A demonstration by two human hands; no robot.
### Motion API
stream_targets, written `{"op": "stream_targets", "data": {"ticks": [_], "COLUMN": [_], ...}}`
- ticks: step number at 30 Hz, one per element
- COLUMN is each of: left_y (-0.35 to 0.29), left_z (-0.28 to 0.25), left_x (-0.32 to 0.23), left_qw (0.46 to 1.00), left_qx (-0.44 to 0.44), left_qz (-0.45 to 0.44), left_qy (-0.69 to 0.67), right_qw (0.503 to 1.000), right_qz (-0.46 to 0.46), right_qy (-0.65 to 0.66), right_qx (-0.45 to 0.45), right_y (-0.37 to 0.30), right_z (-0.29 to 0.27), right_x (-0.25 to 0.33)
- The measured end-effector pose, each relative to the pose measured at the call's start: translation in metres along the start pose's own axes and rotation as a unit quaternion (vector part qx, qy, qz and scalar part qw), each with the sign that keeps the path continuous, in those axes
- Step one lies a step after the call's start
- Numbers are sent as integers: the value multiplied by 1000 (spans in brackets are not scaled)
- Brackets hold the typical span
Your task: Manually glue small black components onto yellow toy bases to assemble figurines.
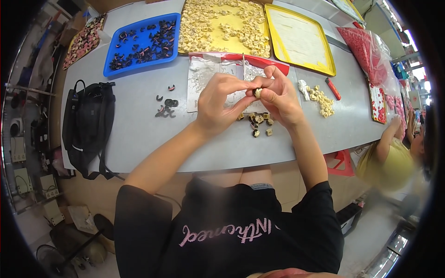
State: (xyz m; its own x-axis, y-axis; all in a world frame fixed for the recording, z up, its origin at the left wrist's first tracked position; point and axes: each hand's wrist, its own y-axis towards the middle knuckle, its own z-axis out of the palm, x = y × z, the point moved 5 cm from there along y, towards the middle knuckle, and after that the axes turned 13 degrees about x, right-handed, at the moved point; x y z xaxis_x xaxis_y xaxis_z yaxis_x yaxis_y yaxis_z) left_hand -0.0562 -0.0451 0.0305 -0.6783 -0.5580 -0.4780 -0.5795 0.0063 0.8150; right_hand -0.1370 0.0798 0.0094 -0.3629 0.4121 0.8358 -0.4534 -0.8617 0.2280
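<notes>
In front of my chest, both hands meet at a small cream-coloured plastic piece [258,93], with a dark part showing at its edge. My right hand [283,101] pinches it between thumb and fingers. The thumb and index finger of my left hand [214,103] close on its left side; my fingers partly hide it. Beneath the hands lie several cream pieces with black parts [257,119]. To the left is a small group of loose black curved pieces [166,111]. Loose cream pieces [321,99] form a pile right of my right hand. Behind my hands is a white-smeared board [197,76] with a red edge.
At the back stand a blue tray [113,65] of black pieces, a yellow tray [222,32] of cream pieces and a white-coated yellow tray [301,37]. A black bag [88,125] lies left; a red lighter-like object [333,89] lies right. Another person [389,162] sits at right.
</notes>
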Motion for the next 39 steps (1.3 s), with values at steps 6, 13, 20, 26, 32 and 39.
{"op": "stream_targets", "data": {"ticks": [6, 13, 20, 26, 32, 39], "left_y": [2, 1, 3, -5, 1, -9], "left_z": [0, 3, 5, 6, 15, 23], "left_x": [-7, -13, -14, 7, 24, 28], "left_qw": [997, 993, 993, 986, 882, 719], "left_qx": [62, 98, 101, 95, 93, 120], "left_qz": [44, 43, 55, -81, -222, -343], "left_qy": [2, -43, -34, -114, -406, -593], "right_qw": [998, 995, 996, 997, 969, 871], "right_qz": [43, 86, 74, 58, -72, -108], "right_qy": [7, -4, 4, 44, -237, -477], "right_qx": [39, 54, 52, 13, -8, 34], "right_y": [-3, -5, -6, -3, -4, -4], "right_z": [-3, 0, -4, -1, -5, 12], "right_x": [0, 1, -2, -4, 16, 33]}}
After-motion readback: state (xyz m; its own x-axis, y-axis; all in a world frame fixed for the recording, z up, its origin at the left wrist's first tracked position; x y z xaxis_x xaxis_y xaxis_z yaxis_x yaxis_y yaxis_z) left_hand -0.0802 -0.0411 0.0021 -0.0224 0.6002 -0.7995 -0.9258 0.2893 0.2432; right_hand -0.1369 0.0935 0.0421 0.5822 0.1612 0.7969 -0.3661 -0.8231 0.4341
